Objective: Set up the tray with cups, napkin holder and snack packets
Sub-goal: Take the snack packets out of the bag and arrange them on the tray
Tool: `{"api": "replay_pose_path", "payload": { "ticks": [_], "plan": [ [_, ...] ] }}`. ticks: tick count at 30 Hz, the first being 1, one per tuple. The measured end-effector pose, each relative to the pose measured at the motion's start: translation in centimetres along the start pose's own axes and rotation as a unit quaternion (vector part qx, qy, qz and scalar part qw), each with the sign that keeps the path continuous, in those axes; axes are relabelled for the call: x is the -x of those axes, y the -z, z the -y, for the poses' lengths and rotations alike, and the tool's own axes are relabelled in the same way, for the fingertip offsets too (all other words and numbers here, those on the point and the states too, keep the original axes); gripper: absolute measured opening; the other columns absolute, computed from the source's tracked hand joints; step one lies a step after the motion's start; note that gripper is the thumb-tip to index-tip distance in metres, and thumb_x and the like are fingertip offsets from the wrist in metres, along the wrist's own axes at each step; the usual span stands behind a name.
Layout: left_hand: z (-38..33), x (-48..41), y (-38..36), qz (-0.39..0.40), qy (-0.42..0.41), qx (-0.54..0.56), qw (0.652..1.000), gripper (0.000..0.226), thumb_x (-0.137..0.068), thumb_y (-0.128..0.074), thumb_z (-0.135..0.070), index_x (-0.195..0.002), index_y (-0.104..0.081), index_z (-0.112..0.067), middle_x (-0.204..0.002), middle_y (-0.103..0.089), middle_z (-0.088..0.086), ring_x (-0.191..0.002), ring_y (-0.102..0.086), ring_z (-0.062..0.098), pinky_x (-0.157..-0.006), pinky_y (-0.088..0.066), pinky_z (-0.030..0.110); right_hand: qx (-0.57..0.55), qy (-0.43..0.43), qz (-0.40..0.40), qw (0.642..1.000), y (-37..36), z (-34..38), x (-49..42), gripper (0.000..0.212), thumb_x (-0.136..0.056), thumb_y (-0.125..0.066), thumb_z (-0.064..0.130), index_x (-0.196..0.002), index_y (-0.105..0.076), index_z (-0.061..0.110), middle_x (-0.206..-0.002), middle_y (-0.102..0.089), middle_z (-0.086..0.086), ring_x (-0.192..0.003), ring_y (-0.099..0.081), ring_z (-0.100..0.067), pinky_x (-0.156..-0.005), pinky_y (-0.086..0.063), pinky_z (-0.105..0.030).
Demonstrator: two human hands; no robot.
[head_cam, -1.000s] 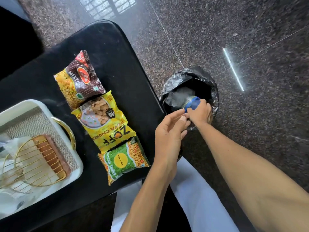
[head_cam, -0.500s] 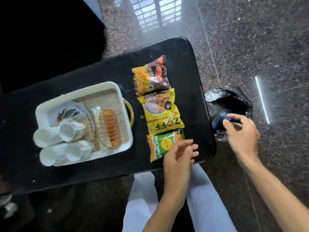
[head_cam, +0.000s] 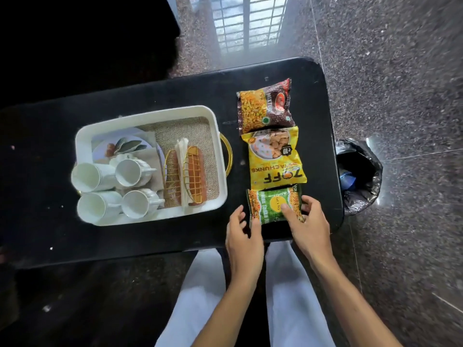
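Green packet (head_cam: 271, 209): right hand (head_cam: 307, 225) pinches edge, left hand (head_cam: 244, 237) touches corner.

Two bare forearms reach in from the bottom edge, side by side, with the wrists nearly straight. The left hand (head_cam: 244, 236) is palm down, its fingers loosely curled and slightly spread. Its thumb tip touches the near left corner of a green and orange snack packet (head_cam: 269, 206). The right hand (head_cam: 309, 226) grips the packet's right side, thumb flat on its face, fingers curled over its right edge.
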State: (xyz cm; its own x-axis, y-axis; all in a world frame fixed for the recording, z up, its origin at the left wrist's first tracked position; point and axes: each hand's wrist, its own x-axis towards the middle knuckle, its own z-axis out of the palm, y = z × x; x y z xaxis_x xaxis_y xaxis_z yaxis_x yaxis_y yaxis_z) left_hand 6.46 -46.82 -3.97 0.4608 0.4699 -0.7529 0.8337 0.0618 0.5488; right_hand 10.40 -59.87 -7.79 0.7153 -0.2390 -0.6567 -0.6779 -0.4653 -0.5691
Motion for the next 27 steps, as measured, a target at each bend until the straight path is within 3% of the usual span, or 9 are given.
{"api": "replay_pose_path", "payload": {
  "ticks": [2,6,10,12,15,17,20,24,27],
  "plan": [
    [-0.1,-1.0,0.1,0.028,-0.010,-0.017,0.999,0.046,-0.099,-0.062,-0.030,-0.143,-0.051,-0.032,-0.138,-0.059,-0.009,-0.128,-0.055,0.009,-0.106,-0.047,0.029,-0.006,-0.004,-0.018,1.000,-1.0,-0.3,0.4,0.060,-0.089,-0.069,0.047,-0.138,-0.049,0.019,-0.123,-0.060,-0.001,-0.106,-0.062,-0.016,-0.086,-0.050,-0.030],
    [0.5,-2.2,1.5,0.056,-0.011,0.006,0.998,0.034,-0.097,-0.066,-0.029,-0.130,-0.059,-0.031,-0.130,-0.063,-0.006,-0.118,-0.059,0.007,-0.081,-0.043,0.008,-0.055,-0.034,-0.023,0.998,-2.2,-0.7,2.1,0.040,-0.089,-0.072,0.041,-0.123,-0.058,0.026,-0.117,-0.067,-0.001,-0.095,-0.067,-0.009,-0.085,-0.056,-0.033],
    [0.9,-2.0,4.5,0.097,-0.008,0.046,0.994,0.038,-0.093,-0.072,-0.030,-0.128,-0.058,-0.035,-0.123,-0.063,-0.009,-0.114,-0.063,0.006,-0.090,-0.052,0.018,-0.143,-0.040,-0.027,0.989,-2.3,0.5,5.3,0.039,-0.089,-0.075,0.026,-0.124,-0.062,0.021,-0.111,-0.072,0.000,-0.096,-0.074,-0.013,-0.091,-0.059,-0.049],
    [0.7,-1.4,6.6,0.125,-0.020,0.051,0.991,0.040,-0.091,-0.075,-0.030,-0.125,-0.056,-0.039,-0.117,-0.066,-0.009,-0.108,-0.068,0.007,-0.089,-0.057,0.020,-0.142,-0.004,-0.043,0.989,-1.9,2.0,7.1,0.039,-0.087,-0.077,0.020,-0.123,-0.063,0.023,-0.110,-0.073,0.001,-0.098,-0.073,-0.014,-0.092,-0.058,-0.049],
    [-0.1,-0.7,11.1,0.174,-0.048,0.045,0.983,0.045,-0.085,-0.081,-0.033,-0.121,-0.056,-0.044,-0.109,-0.070,-0.008,-0.101,-0.070,0.005,-0.081,-0.059,0.018,-0.108,0.055,-0.029,0.992,-1.1,5.3,10.0,0.046,-0.079,-0.080,0.031,-0.122,-0.064,0.029,-0.110,-0.074,0.006,-0.101,-0.072,-0.012,-0.089,-0.060,-0.037],
    [-1.0,-0.7,14.7,0.180,-0.091,0.028,0.979,0.052,-0.080,-0.083,-0.041,-0.124,-0.057,-0.046,-0.119,-0.066,-0.013,-0.111,-0.065,-0.002,-0.088,-0.057,0.016,-0.094,0.097,0.006,0.991,-1.0,8.1,11.9,0.051,-0.073,-0.079,0.035,-0.121,-0.063,0.033,-0.113,-0.073,0.005,-0.101,-0.072,-0.012,-0.085,-0.060,-0.027],
    [-3.4,-1.0,19.8,0.142,-0.229,-0.070,0.960,0.074,-0.073,-0.076,-0.063,-0.140,-0.051,-0.042,-0.135,-0.053,-0.027,-0.128,-0.049,-0.012,-0.104,-0.042,0.009,-0.071,0.162,0.047,0.983,-1.8,12.6,14.4,0.050,-0.070,-0.080,0.036,-0.117,-0.064,0.043,-0.114,-0.070,0.002,-0.099,-0.072,-0.009,-0.077,-0.059,-0.017],
    [-7.6,-2.4,25.5,0.183,-0.329,-0.103,0.921,0.077,-0.078,-0.077,-0.059,-0.147,-0.048,-0.040,-0.134,-0.064,-0.022,-0.127,-0.054,-0.010,-0.106,-0.043,0.011,-0.008,0.268,0.081,0.960,-4.0,18.9,16.4,0.043,-0.082,-0.075,0.042,-0.123,-0.062,0.041,-0.115,-0.065,0.006,-0.108,-0.068,-0.017,-0.087,-0.058,-0.031],
    [-9.9,-4.1,28.5,0.171,-0.360,-0.102,0.911,0.064,-0.081,-0.081,-0.044,-0.140,-0.058,-0.035,-0.121,-0.073,-0.016,-0.112,-0.066,-0.006,-0.095,-0.050,0.010,0.056,0.339,0.121,0.931,-6.7,23.5,16.4,0.042,-0.079,-0.071,0.040,-0.119,-0.061,0.047,-0.115,-0.060,0.016,-0.109,-0.063,-0.011,-0.084,-0.058,-0.031]
  ]
}}
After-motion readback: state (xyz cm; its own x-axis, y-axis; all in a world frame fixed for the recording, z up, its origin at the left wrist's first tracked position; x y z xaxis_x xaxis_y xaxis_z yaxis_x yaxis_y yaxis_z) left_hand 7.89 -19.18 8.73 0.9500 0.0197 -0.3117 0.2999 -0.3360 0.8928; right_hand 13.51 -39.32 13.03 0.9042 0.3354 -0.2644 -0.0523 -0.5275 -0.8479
